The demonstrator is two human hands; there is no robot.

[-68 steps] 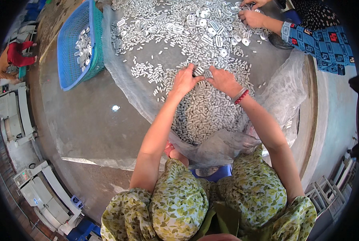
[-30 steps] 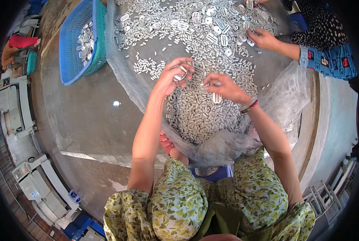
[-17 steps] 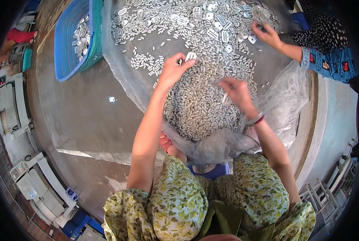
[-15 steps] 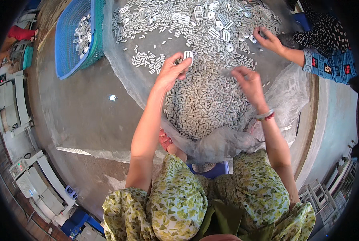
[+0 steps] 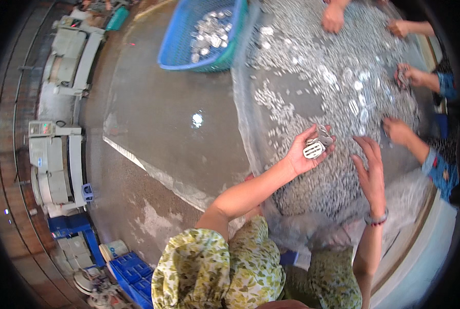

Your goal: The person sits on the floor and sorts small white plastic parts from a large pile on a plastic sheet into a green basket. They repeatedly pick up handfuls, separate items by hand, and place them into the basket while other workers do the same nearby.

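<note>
Two hands over one big heap of small metal parts, one blue basket off to the side.

A few silvery metal clips (image 5: 316,145) are cupped in the left hand (image 5: 306,153), fingers curled loosely around them, just above the heap of metal parts (image 5: 338,98) spread on a clear plastic sheet (image 5: 243,110). The right hand (image 5: 371,172) is held flat over the heap, fingers spread open, nothing gripped. One blue basket (image 5: 181,44) with more parts is seen beyond the sheet. Four other hands are counted at the far side. Compared with half a second ago, the left hand has been turned palm-up with more clips in it, and the view has swung left.
</note>
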